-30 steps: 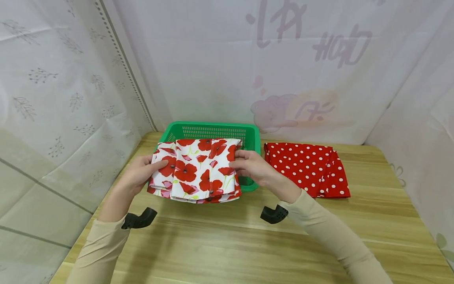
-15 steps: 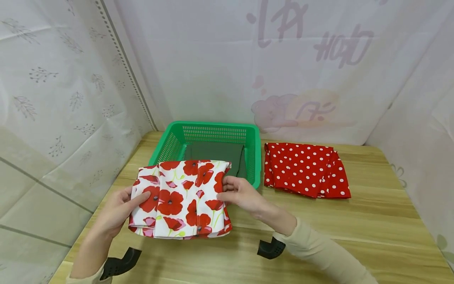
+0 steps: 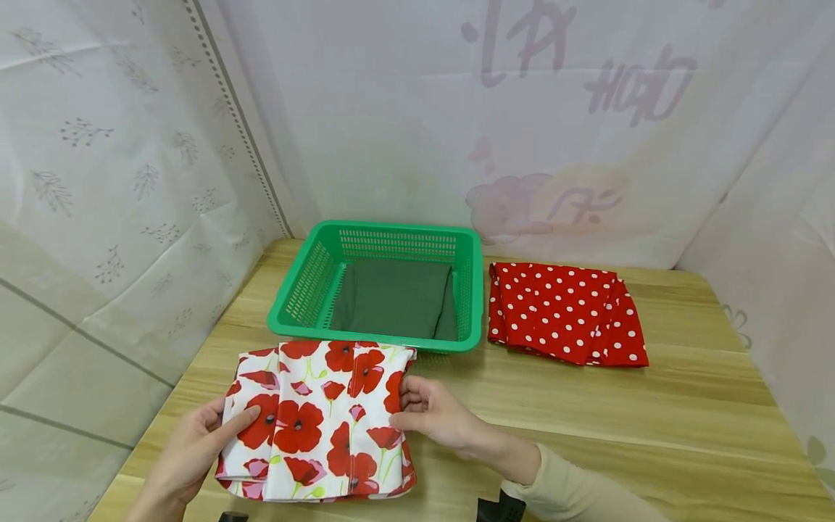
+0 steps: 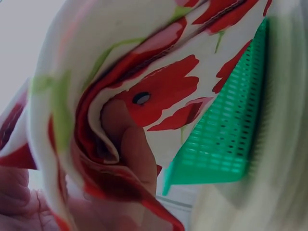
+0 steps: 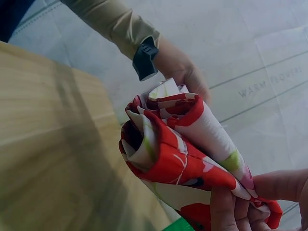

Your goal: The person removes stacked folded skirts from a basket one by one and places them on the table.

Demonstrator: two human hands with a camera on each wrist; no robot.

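A folded white cloth with red poppies [image 3: 326,428] is held between both hands in front of the basket. My left hand [image 3: 185,453] grips its left side, thumb on top and the other fingers underneath. At the right side, my right hand [image 3: 440,417] pinches the layered edge. The right wrist view shows the cloth's rolled layers [image 5: 178,149] end-on, above the table surface. In the left wrist view, fingers [image 4: 137,149] of the left hand reach inside a curled fold. Much of both hands is hidden by the fabric.
Behind the poppy cloth stands a green plastic basket [image 3: 477,297] with a folded dark green cloth [image 3: 398,297] inside. To the right of it, a folded red cloth with white dots [image 3: 564,312] lies on the wooden table [image 3: 685,406]. Patterned sheets hang at the back and sides.
Both hands have drawn the poppy cloth from over the basket toward the body and slightly left. The dark green cloth inside the basket has come into view. The dotted cloth stays put.
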